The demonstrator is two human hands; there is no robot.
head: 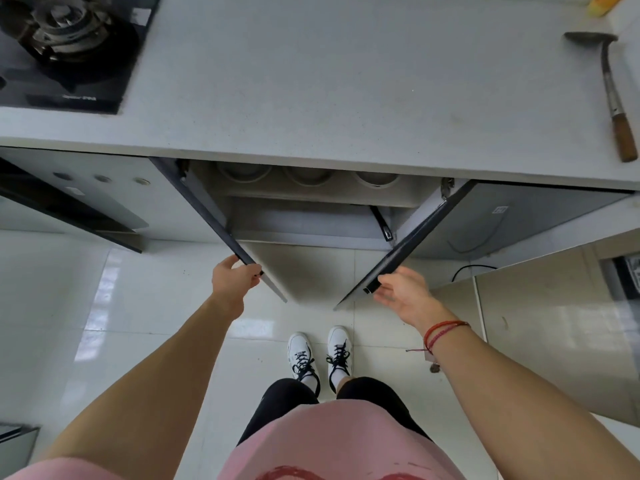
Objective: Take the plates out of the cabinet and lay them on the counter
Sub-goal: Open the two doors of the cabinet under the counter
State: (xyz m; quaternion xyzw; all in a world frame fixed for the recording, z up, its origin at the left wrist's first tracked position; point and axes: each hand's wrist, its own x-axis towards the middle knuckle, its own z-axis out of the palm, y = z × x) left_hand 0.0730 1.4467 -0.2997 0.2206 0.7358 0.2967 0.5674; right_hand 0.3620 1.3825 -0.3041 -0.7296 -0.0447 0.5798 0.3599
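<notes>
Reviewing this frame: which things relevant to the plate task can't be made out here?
- Head view: dishes on the cabinet shelf; the counter edge hides all but their rims, so plates or bowls, and their count, are unclear.
- Left hand fingers, behind the left door.
- Yellow item, cut off at the top edge.

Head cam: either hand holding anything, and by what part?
Left hand grips the left cabinet door by its free edge. Right hand is open, fingers at the right cabinet door corner, not gripping.
</notes>
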